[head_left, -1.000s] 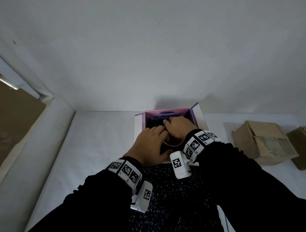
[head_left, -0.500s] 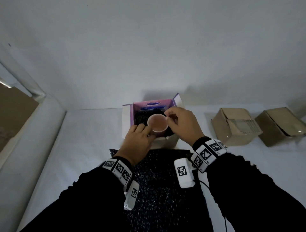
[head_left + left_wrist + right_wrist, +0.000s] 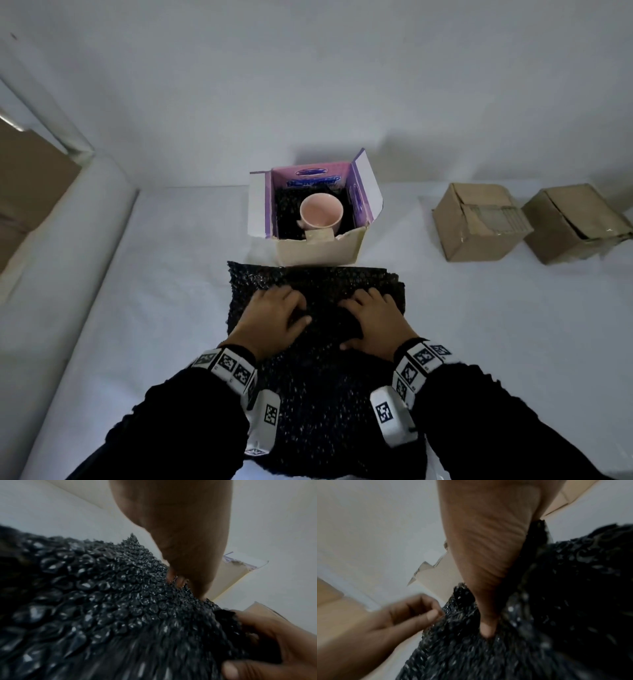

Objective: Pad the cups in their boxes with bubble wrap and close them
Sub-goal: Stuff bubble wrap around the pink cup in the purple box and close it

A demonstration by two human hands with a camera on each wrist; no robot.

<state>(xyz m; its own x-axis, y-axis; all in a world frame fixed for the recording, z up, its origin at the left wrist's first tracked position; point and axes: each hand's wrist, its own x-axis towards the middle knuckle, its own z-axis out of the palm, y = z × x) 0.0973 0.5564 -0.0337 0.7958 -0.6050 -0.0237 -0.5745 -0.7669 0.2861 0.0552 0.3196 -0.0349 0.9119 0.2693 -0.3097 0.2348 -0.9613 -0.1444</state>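
A pink cup stands upright in an open box with purple inner walls, and black bubble wrap lines the box around it. A large sheet of black bubble wrap lies on the table just in front of the box. My left hand and right hand are side by side on this sheet, fingers curled. In the left wrist view the right hand grips a fold of the bubble wrap. In the right wrist view the left hand pinches the bubble wrap. The wrist views are blurred.
Two brown cardboard boxes sit on the white table at the right. A white wall rises close behind the open box. A white padded ledge borders the table on the left, with brown cardboard beyond it.
Both hands have left the cup and the box and drawn back onto the bubble wrap sheet, where they now take hold of it. The cup stays in the box.
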